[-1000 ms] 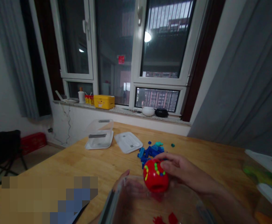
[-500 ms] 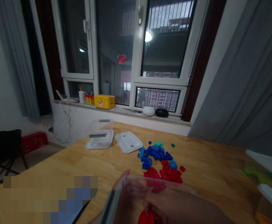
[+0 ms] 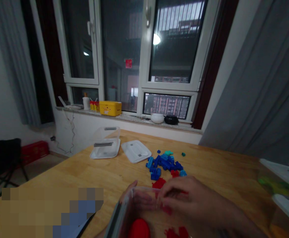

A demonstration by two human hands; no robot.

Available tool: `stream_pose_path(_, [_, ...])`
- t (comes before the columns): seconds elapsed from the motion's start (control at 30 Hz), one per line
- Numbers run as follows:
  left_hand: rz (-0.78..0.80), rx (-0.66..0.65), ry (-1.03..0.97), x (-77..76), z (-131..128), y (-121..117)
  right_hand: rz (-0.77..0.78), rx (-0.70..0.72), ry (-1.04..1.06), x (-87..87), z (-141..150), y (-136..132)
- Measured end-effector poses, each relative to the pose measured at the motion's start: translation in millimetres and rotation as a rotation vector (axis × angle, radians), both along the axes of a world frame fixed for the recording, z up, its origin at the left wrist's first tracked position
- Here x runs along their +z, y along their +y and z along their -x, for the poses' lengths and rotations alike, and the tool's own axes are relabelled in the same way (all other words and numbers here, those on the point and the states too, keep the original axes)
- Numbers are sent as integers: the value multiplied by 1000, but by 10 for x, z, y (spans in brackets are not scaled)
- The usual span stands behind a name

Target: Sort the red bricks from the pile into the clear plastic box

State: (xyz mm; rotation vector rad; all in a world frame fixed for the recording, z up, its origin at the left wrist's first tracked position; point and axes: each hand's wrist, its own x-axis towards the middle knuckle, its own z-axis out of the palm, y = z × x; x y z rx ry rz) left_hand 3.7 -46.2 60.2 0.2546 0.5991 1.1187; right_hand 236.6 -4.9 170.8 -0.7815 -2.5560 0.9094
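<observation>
My left hand (image 3: 136, 198) grips the near corner of a transparent plastic box (image 3: 144, 211), its thumb over the rim and its fingers showing through the wall. A red toy ball (image 3: 139, 229) lies inside the box, with red plastic bricks (image 3: 175, 233) beside it. My right hand (image 3: 186, 198) reaches across the box's far rim, its fingers curled down over a heap of red bricks (image 3: 158, 183) on the wooden table (image 3: 90, 172). Those fingers hide most of the heap, and I cannot tell whether they hold any bricks. Blue bricks (image 3: 158, 163) lie just beyond.
Teal bricks (image 3: 168, 152) lie past the blue pile. To the left stand a transparent container (image 3: 106, 142) and a white lid (image 3: 136, 151). A yellow box (image 3: 110, 108) sits on the windowsill. Plastic containers stand at the table's right edge.
The red ball has left my right hand and lies in the box. My right hand has moved forward over the far rim, onto the red bricks, and covers most of them.
</observation>
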Motion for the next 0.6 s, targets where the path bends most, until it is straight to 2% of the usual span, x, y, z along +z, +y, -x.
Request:
stream_pose_path(0.07, [12,-4,9,-19,5,6,-80,-127,83,39,-70,187])
stream_pose_path(0.13, [26,-9,23,-51,9,35,-140,-238,127,-27,-180,461])
stream_pose_path(0.27, [63,-22,62,-162,29,196,-177,-393,1,-439,-490,1106])
stream_pose_path(0.37, [93,-32,93,-271,64,347,-180,-448,-271,-776,-719,1436])
stream_pose_path(0.47, [107,-42,108,-361,111,434,-91,-457,-367,-951,-862,1542])
stream_pose_path(0.6, [101,-58,104,-422,158,451,45,-365,-407,-944,-896,1487])
